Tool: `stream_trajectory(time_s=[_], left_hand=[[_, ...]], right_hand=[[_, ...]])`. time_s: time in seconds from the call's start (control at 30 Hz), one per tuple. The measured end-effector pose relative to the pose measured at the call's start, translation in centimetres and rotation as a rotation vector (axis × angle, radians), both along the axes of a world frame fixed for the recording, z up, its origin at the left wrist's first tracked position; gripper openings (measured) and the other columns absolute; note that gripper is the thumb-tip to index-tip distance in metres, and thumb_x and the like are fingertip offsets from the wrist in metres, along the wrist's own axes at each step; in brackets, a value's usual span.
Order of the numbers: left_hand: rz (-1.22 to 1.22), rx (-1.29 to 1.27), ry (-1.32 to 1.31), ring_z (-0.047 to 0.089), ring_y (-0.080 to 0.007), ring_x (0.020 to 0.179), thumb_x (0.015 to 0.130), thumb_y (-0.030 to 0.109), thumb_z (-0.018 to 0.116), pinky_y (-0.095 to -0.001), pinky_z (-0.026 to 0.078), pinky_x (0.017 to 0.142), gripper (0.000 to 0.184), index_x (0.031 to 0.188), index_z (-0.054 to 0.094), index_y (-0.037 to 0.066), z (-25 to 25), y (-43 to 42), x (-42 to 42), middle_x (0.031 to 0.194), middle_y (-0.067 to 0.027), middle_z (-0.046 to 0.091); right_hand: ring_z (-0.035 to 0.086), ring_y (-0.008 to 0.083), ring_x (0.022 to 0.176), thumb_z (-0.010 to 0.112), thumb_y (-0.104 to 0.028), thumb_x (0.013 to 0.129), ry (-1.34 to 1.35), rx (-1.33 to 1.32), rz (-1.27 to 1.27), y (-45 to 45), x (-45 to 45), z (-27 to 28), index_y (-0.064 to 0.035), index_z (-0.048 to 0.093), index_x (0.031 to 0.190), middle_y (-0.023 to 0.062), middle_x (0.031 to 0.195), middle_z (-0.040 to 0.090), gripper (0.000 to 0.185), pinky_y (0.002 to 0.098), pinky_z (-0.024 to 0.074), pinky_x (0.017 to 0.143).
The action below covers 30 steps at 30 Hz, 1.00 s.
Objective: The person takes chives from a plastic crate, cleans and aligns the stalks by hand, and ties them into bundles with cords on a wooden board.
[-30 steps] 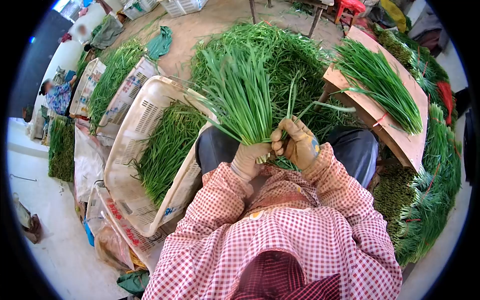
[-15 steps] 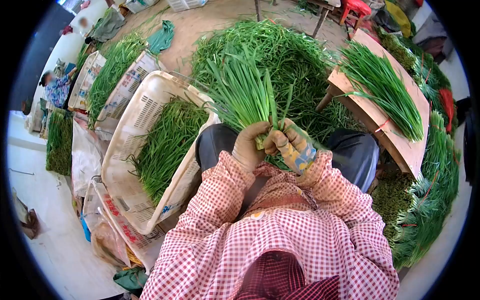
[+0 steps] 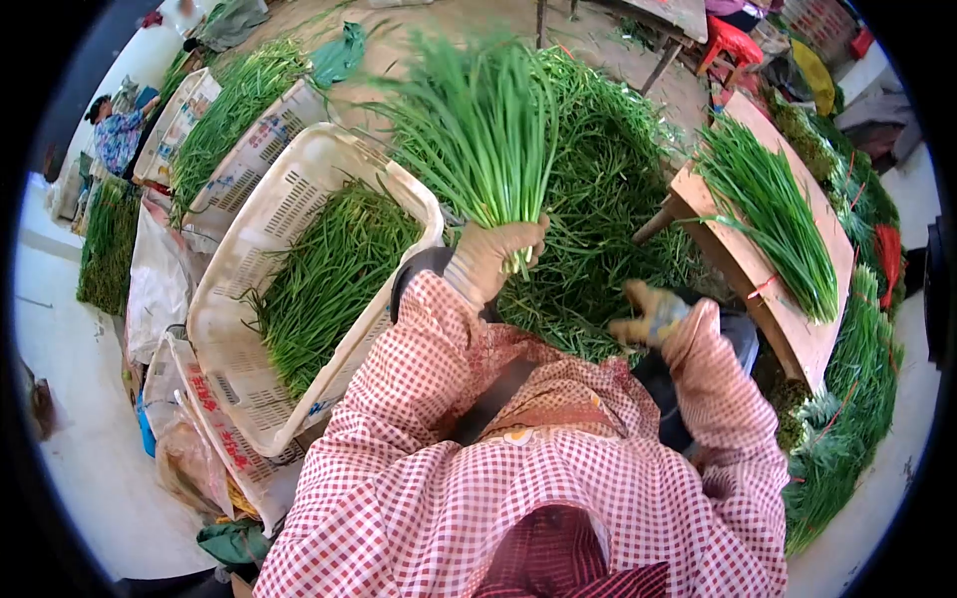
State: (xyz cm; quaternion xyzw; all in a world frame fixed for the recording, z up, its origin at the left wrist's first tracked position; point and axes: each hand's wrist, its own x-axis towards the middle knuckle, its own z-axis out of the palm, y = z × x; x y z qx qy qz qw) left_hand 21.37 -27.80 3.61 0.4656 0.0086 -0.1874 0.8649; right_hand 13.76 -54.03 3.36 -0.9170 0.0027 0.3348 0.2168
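Observation:
My left hand (image 3: 490, 259), in a tan glove, is closed around the lower stems of a bunch of garlic chives (image 3: 503, 169). The leaves fan upward and blur at their tips. My right hand (image 3: 653, 311), in a patterned work glove, is empty with its fingers apart, above my right knee and apart from the bunch. Behind both hands spreads a large heap of loose chive leaves (image 3: 608, 169). Left of my left hand stands a white plastic crate (image 3: 229, 299) with more chives (image 3: 339, 269) lying in it.
At right, a wooden board (image 3: 688, 189) holds a chive bundle (image 3: 778, 219) with a red tie. Tied bundles (image 3: 857, 429) are stacked beyond it. Another filled crate (image 3: 239, 174) stands at left, with a person (image 3: 118, 135) farther off. A red stool (image 3: 733, 45) is at the back.
My right hand has let go of the stems and moved right and down, its fingers opening. My left hand keeps the bunch, now raised slightly and swung to the left.

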Motion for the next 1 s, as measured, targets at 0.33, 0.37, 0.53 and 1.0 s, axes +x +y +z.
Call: stream_trajectory(time_s=[0.33,0.37,0.53,1.0], left_hand=[[-0.756,1.629,-0.812,0.062,-0.0213,0.083,0.075,0.02,0.07,-0.0295,0.05,0.074,0.028,0.097,0.064,0.004,-5.7,-4.3,-4.6,0.094,-0.0131,0.065],[-0.768,1.631,-0.814,0.062,-0.0213,0.083,0.075,0.02,0.07,-0.0295,0.05,0.074,0.028,0.097,0.064,0.004,-4.8,-4.3,-5.4,0.094,-0.0131,0.065],[-0.545,1.232,-0.202,0.062,-0.0226,0.091,0.069,0.03,0.076,-0.0316,0.049,0.081,0.055,0.107,0.056,-0.003,-5.2,-4.3,-6.3,0.1,-0.0142,0.064],[-0.066,-0.273,0.285,0.059,-0.0257,0.095,0.081,0.021,0.065,-0.039,0.052,0.085,0.038,0.111,0.055,0.0,-1.2,-1.8,-5.6,0.1,-0.0126,0.06]], right_hand=[[0.062,0.0248,0.097,0.08,-0.035,0.068,-0.174,1.146,-0.681,10.6,3.2,-6.4,-0.0007,0.042,0.128,0.0162,0.109,0.062,0.079,0.0343,0.0513,0.083],[0.063,0.0239,0.094,0.083,-0.026,0.064,-0.205,1.142,-0.752,10.9,2.7,-7.6,-0.0014,0.047,0.123,0.0139,0.108,0.063,0.073,0.0343,0.052,0.082],[0.063,0.0199,0.089,0.082,-0.011,0.061,-0.13,1.373,-0.951,9.9,2.0,-6.7,-0.0028,0.055,0.115,0.0077,0.104,0.065,0.061,0.0327,0.0513,0.08],[0.061,0.0202,0.096,0.075,-0.035,0.069,-0.182,0.369,0.049,9.4,-1.0,-3.5,-0.005,0.048,0.125,0.0082,0.104,0.062,0.069,0.0321,0.0481,0.081]])
